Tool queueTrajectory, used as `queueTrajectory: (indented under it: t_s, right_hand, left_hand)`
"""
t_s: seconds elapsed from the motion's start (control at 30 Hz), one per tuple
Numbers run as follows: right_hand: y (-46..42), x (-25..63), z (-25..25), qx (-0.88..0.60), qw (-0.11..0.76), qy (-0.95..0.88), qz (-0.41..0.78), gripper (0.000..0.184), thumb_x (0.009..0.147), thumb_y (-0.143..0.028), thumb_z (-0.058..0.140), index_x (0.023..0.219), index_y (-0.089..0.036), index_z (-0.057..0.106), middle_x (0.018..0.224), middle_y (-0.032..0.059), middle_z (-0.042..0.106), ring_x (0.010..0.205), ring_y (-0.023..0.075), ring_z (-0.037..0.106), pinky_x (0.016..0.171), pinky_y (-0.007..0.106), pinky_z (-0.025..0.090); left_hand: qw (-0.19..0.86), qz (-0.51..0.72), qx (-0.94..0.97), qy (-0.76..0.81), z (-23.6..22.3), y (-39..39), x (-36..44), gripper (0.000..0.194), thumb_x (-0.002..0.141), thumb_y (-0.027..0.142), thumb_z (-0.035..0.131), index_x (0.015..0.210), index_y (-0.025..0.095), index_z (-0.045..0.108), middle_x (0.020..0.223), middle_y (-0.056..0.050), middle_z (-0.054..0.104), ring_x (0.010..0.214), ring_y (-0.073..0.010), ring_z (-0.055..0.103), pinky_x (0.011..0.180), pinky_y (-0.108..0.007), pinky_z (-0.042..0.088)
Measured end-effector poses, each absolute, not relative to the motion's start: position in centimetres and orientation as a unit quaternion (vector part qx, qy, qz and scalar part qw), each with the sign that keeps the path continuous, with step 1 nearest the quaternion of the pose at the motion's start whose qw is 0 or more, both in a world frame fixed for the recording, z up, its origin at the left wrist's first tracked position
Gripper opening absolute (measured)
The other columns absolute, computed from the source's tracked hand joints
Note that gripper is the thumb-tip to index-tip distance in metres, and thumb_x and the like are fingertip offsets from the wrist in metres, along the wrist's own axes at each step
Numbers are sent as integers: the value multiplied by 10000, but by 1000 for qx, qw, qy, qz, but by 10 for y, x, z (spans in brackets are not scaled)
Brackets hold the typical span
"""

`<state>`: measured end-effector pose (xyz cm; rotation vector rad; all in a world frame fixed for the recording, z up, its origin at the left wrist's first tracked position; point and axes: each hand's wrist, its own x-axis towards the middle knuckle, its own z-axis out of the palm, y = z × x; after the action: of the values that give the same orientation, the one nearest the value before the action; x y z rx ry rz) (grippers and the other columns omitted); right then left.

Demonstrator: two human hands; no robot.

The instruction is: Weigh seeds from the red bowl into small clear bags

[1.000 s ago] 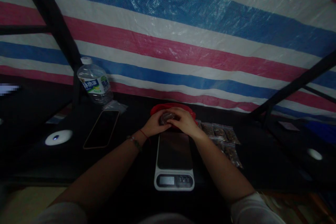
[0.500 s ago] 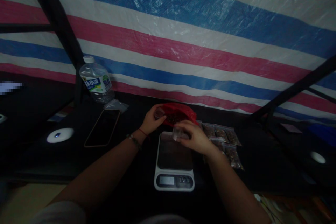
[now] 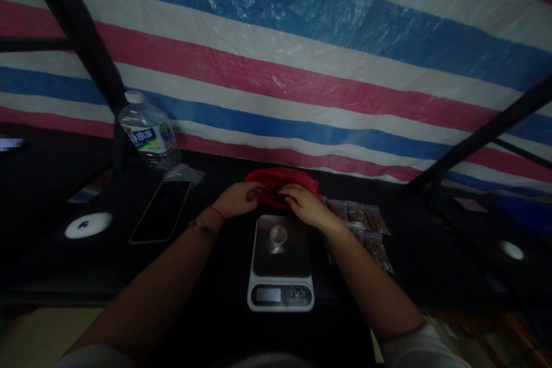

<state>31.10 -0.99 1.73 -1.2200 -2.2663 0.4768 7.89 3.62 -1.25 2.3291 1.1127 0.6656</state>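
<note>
A small clear cup (image 3: 278,236) stands on the metal plate of the kitchen scale (image 3: 281,297), with no hand on it. Behind the scale lies a red plastic bag (image 3: 282,175), its mouth spread around dark, loose bits (image 3: 272,191). At the bag's left side my left hand (image 3: 237,199) is closed around another small clear cup (image 3: 253,193), mostly covered by the fingers. My right hand (image 3: 304,205) reaches into the bag from the right, fingers bent together at the bits; whatever is between its fingertips is hidden.
Several filled zip bags (image 3: 356,215) lie beyond my right forearm. On the left are a phone (image 3: 161,211), a white oval device (image 3: 88,225), a clear zip bag (image 3: 185,173) and a large plastic bottle (image 3: 150,135). Black frame bars and a striped sheet (image 3: 276,86) stand behind.
My right hand has let go of its clear cup, which now stands on the scale, and has moved up into the red bag. My left hand has shifted slightly left with its cup.
</note>
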Motion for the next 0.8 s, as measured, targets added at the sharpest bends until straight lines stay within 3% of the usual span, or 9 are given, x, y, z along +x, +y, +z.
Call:
queueTrajectory:
  t_s: [0.1, 0.27, 0.43, 0.6, 0.8]
  right_hand:
    - [18, 300, 10, -442, 183, -863, 162, 349, 818, -32, 457, 1043, -176, 682, 1083, 80, 666, 1038, 192, 581, 960, 336, 416]
    - [44, 286, -4, -423, 104, -883, 175, 270, 802, -100, 560, 1036, -154, 681, 1075, 102, 667, 987, 211, 601, 893, 311, 434]
    - [52, 278, -13, -427, 92, -885, 160, 314, 746, -161, 667, 1060, -150, 662, 1057, 117, 647, 966, 226, 595, 857, 316, 438]
    - [57, 275, -12, -407, 79, -895, 162, 205, 781, -147, 623, 972, -168, 694, 1022, 82, 659, 903, 191, 605, 814, 280, 441]
    - [53, 299, -8, -426, 57, -886, 172, 225, 783, -70, 556, 892, -178, 720, 936, 54, 701, 852, 175, 630, 791, 261, 450]
  left_hand:
    - [221, 222, 859, 405, -12, 37, 78, 430, 701, 160, 491, 1094, 240, 647, 965, -17, 712, 809, -175, 655, 725, -237, 487]
    - [188, 197, 874, 402, -19, 41, 78, 345, 732, 183, 486, 1002, 262, 686, 908, -19, 719, 780, -188, 653, 719, -261, 478]
    - [189, 185, 874, 408, -19, 42, 79, 278, 735, 186, 486, 897, 258, 701, 849, -14, 717, 733, -177, 646, 675, -251, 468]
    - [192, 173, 875, 410, -13, 38, 78, 252, 729, 190, 484, 857, 242, 695, 779, -15, 701, 660, -171, 625, 617, -249, 448]
    - [184, 174, 870, 423, -12, 35, 79, 258, 708, 192, 503, 864, 243, 702, 770, -21, 701, 668, -175, 624, 617, -245, 442]
